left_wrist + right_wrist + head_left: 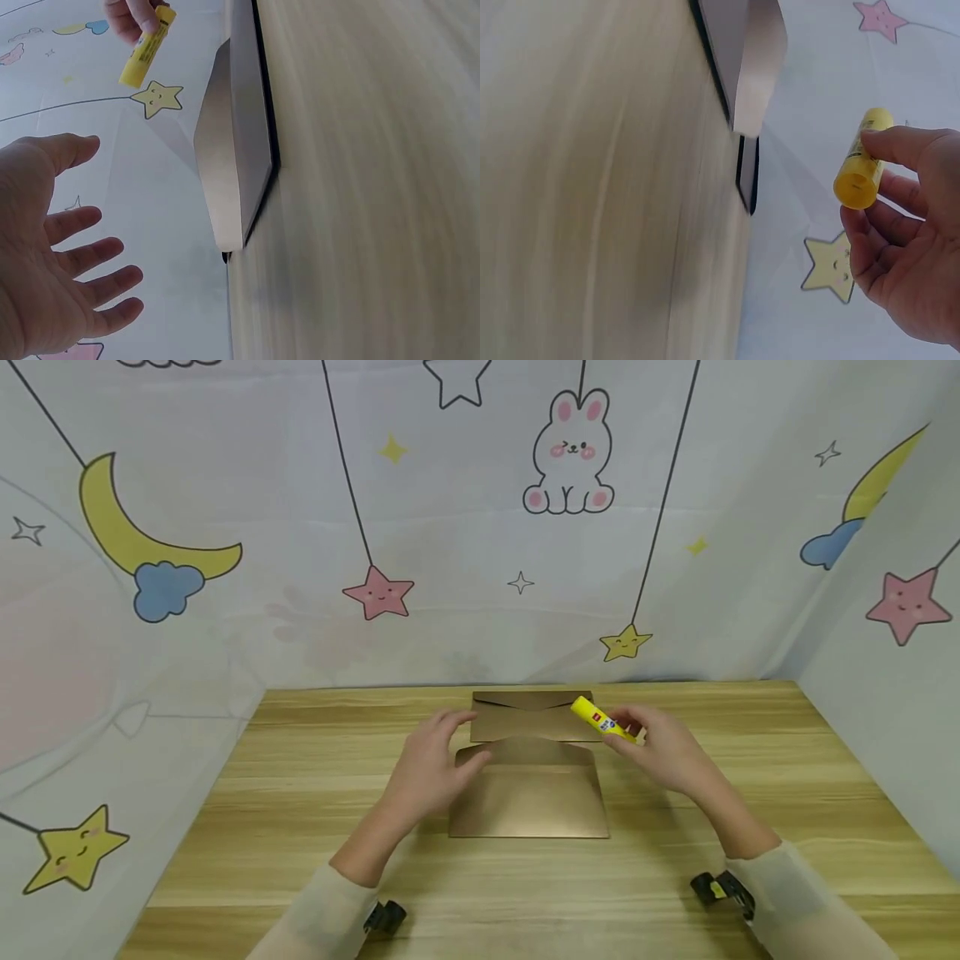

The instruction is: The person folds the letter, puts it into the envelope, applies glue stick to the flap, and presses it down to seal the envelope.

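My right hand [663, 747] grips a yellow glue stick [600, 718] near its lower right end, above the right side of the envelopes. In the right wrist view the glue stick [864, 157] lies between thumb and fingers. A bronze envelope [528, 797] lies on the table with its flap raised toward the back. Behind it lies a second bronze envelope [502, 720], its darker flap along the far edge. My left hand [427, 768] hovers at the near envelope's left edge, fingers spread and relaxed. The left wrist view shows that hand [56, 262] holding nothing, beside the envelope [251, 112].
The wood-grain table [315, 793] ends at a white curtain [465, 527] printed with stars, moons and a rabbit. More of this fabric stands along the left and right sides. A small black camera [386, 917] is strapped at each wrist.
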{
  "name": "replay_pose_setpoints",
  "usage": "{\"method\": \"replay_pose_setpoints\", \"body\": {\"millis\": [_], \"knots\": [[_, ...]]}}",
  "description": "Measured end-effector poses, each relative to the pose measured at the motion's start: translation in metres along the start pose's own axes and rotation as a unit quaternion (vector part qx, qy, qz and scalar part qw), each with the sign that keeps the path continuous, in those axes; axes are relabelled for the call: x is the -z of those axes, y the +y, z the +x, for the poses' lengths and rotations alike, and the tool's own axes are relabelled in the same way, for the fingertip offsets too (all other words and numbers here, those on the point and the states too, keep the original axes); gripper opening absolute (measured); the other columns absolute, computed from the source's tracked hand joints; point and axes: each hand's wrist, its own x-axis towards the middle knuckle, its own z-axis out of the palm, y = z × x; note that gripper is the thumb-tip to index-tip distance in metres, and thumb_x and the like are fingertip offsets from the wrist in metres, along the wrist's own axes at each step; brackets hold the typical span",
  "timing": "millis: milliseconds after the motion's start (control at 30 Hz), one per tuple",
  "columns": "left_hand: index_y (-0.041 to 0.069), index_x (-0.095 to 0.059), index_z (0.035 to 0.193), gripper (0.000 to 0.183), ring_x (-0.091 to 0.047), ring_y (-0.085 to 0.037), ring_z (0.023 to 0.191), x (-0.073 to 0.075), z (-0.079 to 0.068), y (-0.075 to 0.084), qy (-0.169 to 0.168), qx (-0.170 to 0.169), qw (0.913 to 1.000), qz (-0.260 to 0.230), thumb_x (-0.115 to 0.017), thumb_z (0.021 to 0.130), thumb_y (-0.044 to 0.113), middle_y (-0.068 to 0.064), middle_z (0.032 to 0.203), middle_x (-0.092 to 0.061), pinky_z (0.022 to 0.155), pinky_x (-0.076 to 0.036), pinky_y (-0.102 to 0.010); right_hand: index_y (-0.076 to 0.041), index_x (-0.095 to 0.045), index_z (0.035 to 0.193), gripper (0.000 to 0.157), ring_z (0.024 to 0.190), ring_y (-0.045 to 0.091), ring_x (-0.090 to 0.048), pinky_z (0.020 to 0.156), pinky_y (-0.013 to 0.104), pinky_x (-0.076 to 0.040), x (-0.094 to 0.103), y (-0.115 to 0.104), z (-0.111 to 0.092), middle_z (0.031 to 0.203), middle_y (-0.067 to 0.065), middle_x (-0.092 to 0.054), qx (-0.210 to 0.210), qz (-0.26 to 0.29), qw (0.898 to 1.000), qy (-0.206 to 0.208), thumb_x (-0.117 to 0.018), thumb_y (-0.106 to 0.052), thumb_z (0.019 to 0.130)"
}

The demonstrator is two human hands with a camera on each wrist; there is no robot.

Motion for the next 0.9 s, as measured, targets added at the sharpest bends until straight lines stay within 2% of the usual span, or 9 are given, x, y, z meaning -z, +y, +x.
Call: {"method": "replay_pose_setpoints", "body": {"millis": [300, 533, 667, 900], "knots": [[0.008, -0.061, 0.147, 0.067, -0.054, -0.033, 0.137, 0.005, -0.006, -0.012, 0.002, -0.023, 0.9981, 0.057, -0.085, 0.092, 0.039, -0.011, 0.146, -0.059, 0.111, -0.042, -0.063, 0.001, -0.070, 0.126, 0.032, 0.094, 0.029, -0.060, 0.076, 0.043, -0.051, 0.019, 0.031, -0.004, 0.108, 0.013, -0.070, -0.038, -0.043, 0.998, -0.016, -0.074, -0.017, 0.101], [0.008, -0.061, 0.148, 0.066, -0.049, -0.036, 0.140, 0.004, -0.011, -0.019, -0.016, -0.015, 0.9978, 0.063, -0.084, 0.094, 0.038, -0.013, 0.149, -0.056, 0.112, -0.040, -0.065, 0.005, -0.069, 0.122, 0.030, 0.094, 0.033, -0.064, 0.079, 0.052, -0.054, 0.028, 0.054, -0.005, 0.108, 0.019, -0.069, -0.052, -0.074, 0.996, -0.025, -0.074, -0.014, 0.100], [0.008, -0.061, 0.148, 0.066, -0.048, -0.037, 0.141, 0.003, -0.012, -0.021, -0.026, -0.015, 0.9977, 0.061, -0.084, 0.094, 0.038, -0.015, 0.151, -0.055, 0.113, -0.039, -0.065, 0.006, -0.070, 0.118, 0.026, 0.092, 0.033, -0.064, 0.079, 0.052, -0.053, 0.033, 0.066, -0.006, 0.104, 0.019, -0.069, -0.051, -0.088, 0.994, -0.029, -0.074, -0.011, 0.098], [0.008, -0.061, 0.148, 0.067, -0.049, -0.036, 0.141, 0.003, -0.012, -0.022, -0.026, -0.023, 0.9972, 0.066, -0.082, 0.094, 0.042, -0.014, 0.150, -0.055, 0.112, -0.040, -0.063, 0.004, -0.070, 0.113, 0.023, 0.093, 0.035, -0.066, 0.081, 0.056, -0.054, 0.037, 0.080, -0.007, 0.102, 0.018, -0.070, -0.061, -0.117, 0.990, -0.045, -0.076, -0.013, 0.097]]}}
